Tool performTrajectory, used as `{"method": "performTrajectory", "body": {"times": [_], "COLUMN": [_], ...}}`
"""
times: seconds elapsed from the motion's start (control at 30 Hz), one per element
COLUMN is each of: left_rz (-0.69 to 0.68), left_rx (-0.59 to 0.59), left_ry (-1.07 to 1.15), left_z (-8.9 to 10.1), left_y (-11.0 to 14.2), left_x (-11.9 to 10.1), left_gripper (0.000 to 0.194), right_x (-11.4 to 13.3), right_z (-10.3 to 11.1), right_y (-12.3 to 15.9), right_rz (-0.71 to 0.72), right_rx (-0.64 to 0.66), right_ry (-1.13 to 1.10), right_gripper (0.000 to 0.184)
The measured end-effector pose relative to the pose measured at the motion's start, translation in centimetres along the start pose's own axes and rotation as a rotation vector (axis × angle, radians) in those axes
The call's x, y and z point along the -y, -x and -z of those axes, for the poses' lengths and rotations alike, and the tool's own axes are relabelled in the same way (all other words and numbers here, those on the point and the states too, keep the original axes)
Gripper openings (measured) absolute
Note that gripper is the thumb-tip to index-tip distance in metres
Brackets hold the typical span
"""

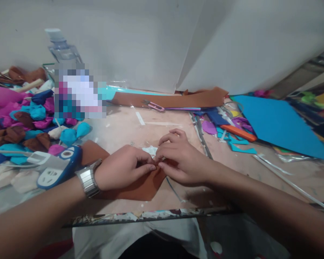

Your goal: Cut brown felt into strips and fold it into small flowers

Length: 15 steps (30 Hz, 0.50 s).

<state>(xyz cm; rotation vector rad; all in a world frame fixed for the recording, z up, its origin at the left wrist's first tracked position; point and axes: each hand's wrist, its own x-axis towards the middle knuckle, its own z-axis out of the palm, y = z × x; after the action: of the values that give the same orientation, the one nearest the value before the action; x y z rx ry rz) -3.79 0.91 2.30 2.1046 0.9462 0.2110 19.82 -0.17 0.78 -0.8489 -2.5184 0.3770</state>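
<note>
A brown sheet [140, 187] of soft-looking craft material lies near the table's front edge, under my hands. My left hand [121, 167], with a metal watch [88, 181] on its wrist, pinches the sheet's upper right part between thumb and fingers. Opposite it, my right hand [178, 158] is closed at the same spot, fingertips meeting those of the left. Whatever small fold or piece sits between the fingertips is hidden. Just behind the fingers lies a small whitish patterned scrap [150, 149].
A blue-and-white power strip [61, 167] sits left, beside a heap of coloured bundles [39, 124]. Behind are a bottle [63, 50], a long brown strip [175, 100] and pink thread snips [156, 106]. At right lie an orange cutter knife [239, 133] and a blue sheet [283, 124].
</note>
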Motion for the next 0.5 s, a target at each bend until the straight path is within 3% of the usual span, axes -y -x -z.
{"method": "performTrajectory", "body": {"times": [0.5], "left_rz": [0.008], "left_rx": [0.023], "left_ry": [0.147], "left_z": [-0.23], "left_y": [-0.22], "left_x": [0.90], "left_gripper": [0.033], "right_x": [-0.37], "right_z": [-0.20], "right_y": [-0.06], "right_rz": [0.020], "right_rx": [-0.066], "right_ry": [0.073], "right_gripper": [0.012]}}
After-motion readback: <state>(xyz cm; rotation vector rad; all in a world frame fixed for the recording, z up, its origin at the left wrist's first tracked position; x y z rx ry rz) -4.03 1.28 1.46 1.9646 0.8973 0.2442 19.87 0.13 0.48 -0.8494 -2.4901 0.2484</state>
